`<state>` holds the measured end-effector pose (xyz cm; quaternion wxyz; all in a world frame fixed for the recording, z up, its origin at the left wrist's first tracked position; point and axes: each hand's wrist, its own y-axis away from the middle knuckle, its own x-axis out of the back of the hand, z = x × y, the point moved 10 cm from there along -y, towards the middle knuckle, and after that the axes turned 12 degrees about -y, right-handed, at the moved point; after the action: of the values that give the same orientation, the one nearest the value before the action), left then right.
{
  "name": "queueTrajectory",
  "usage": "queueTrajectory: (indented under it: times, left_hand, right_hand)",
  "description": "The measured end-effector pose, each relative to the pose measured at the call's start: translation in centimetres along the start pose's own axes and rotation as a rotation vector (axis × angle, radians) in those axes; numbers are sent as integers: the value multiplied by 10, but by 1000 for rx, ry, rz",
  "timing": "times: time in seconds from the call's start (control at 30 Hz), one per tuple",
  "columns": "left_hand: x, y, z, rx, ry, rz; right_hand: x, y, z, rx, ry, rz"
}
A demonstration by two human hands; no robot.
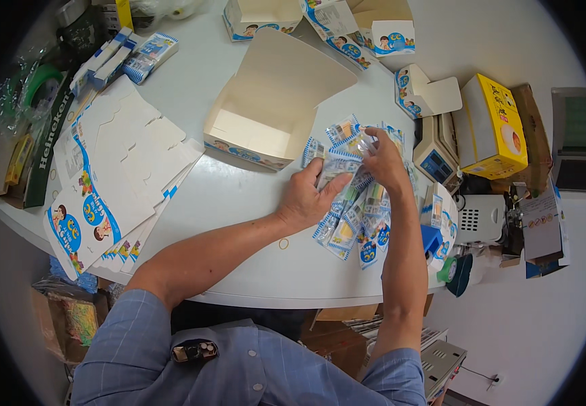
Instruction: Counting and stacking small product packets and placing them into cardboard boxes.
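Note:
My left hand (306, 196) is closed round several small clear packets (342, 164) with blue-and-white striped ends, thumb across the front. At their upper right my right hand (386, 161) pinches a packet (361, 143) at its edge. Under and around both hands lies a loose pile of the same packets (342, 233), partly hidden by my fingers. Just left of the pile stands an open white carton (259, 150) with a blue printed front. Its lid is folded back, and the bare inner floor shows.
Flat printed cartons (127, 159) are stacked on the left of the white table (239, 267). More opened cartons (262, 15) stand at the far edge. On the right are a scale (435, 159), a yellow box (492, 125) and a blue tape dispenser (431, 240). A rubber band (283, 243) lies nearby.

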<state>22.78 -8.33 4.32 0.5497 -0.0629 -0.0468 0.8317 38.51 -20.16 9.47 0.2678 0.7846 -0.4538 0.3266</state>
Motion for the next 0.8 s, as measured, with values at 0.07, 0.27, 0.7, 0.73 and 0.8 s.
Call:
queueTrajectory:
  times: [0.07,0.27,0.7,0.73,0.8]
  left_hand:
    - [2,-2,0,-7,11,33]
    - [11,-6,-1,31,76,66]
    - [-38,20,28,61,245,-281]
    - [-38,22,29,41,201,-294]
    - [-41,30,47,-28,134,-354]
  right_hand:
    - [2,10,9,-114,-304,-82]
    - [30,60,3,12,-972,72]
    - [-48,139,9,8,-1546,66]
    - [-43,141,-1,53,-1802,-91]
    - [-16,141,-13,100,-1762,-219]
